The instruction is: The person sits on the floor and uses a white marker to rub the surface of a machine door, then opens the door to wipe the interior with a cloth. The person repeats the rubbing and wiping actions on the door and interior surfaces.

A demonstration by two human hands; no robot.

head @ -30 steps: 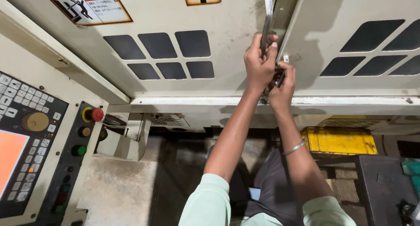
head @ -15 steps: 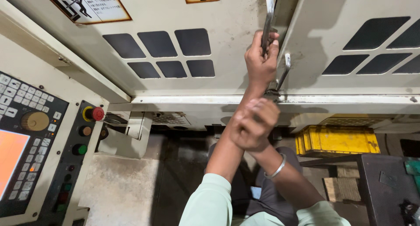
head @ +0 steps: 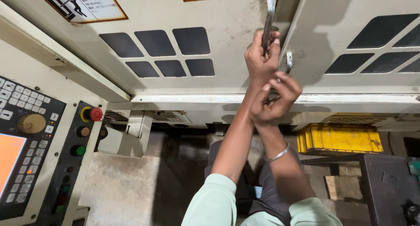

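Two cream machine doors meet in front of me, each with a metal bar handle. My left hand [head: 261, 55] is raised and closed around the left door handle [head: 268, 12], whose top end sticks out above my fingers. My right hand [head: 276, 99], with a metal bangle on its wrist, is just below it, its fingers curled around the lower end of the right door handle [head: 288, 60]. The two hands touch each other at the seam between the left door [head: 183, 77] and the right door [head: 350, 38]. Both doors have dark window panes.
A control panel [head: 26, 147] with keys, a round dial, a red stop button [head: 95, 114] and an orange screen stands at the left. Below the doors are a yellow crate [head: 339, 138], a dark table [head: 389, 182] and a grey floor slab [head: 122, 186].
One second ago both hands were up at the handles. My right hand then dropped below the door edge in a loose fist and has now risen back to the right handle. My left hand stayed.
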